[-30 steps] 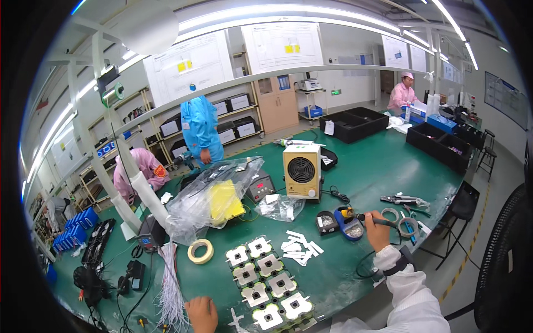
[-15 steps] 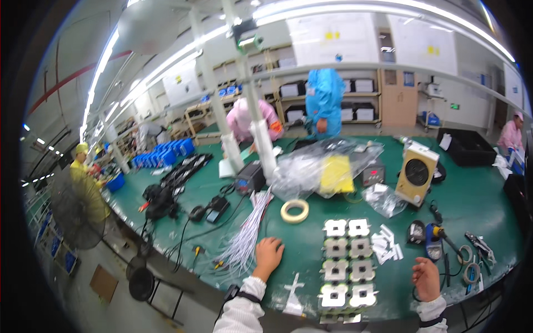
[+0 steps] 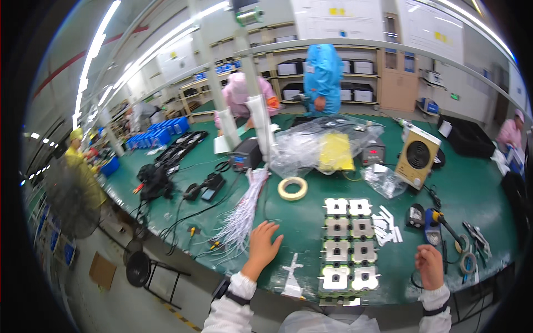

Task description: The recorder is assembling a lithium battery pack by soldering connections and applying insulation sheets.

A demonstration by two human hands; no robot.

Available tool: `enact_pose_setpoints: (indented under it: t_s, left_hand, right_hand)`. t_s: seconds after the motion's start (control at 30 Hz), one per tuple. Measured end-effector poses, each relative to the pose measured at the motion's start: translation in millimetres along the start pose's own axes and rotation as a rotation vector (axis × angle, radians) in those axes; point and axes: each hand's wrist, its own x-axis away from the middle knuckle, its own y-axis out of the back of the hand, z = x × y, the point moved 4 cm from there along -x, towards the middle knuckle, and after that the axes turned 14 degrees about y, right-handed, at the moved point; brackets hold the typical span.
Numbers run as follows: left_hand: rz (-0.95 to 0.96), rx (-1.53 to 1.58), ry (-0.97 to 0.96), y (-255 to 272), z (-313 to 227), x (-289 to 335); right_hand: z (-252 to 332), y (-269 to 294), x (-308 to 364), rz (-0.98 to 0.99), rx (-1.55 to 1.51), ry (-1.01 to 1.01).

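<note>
Two bare hands rest on a green workbench on either side of a block of metal-topped cells.

The left hand [image 3: 263, 244] lies flat on the green table [image 3: 311, 222], palm down, fingers spread apart and holding nothing; its fingertips sit just beside a bundle of white wires [image 3: 244, 213] that fans out toward the table edge. The right hand [image 3: 430, 265] rests near the front edge with its fingers curled loosely together; whether it grips anything cannot be told. Between the hands stands the block of cells [image 3: 348, 244], two columns of square silver plates, touching neither hand. A white cut-out strip [image 3: 292, 277] lies just left of the block. A roll of tape [image 3: 292, 188] sits beyond the left hand, and a soldering iron in its stand [image 3: 438, 222] is near the right hand.
</note>
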Motion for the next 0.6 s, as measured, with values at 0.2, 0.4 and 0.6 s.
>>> enact_pose_setpoints:
  t_s: [0.2,0.4,0.6]
  left_hand:
    - [0.292,0.291,0.14,49.6,-59.5,88.2]
    - [0.615,0.433,0.185,26.0,-123.0,164.3]
    - [0.448,0.37,0.266,29.0,-114.4,164.0]
  right_hand:
    - [15.3,-64.5,-56.2,0.344,0.141,0.028]
    - [-65.5,-106.3,-134.0,0.497,0.194,0.169]
    - [-67.6,-101.7,-150.5,0.479,0.899,0.768]
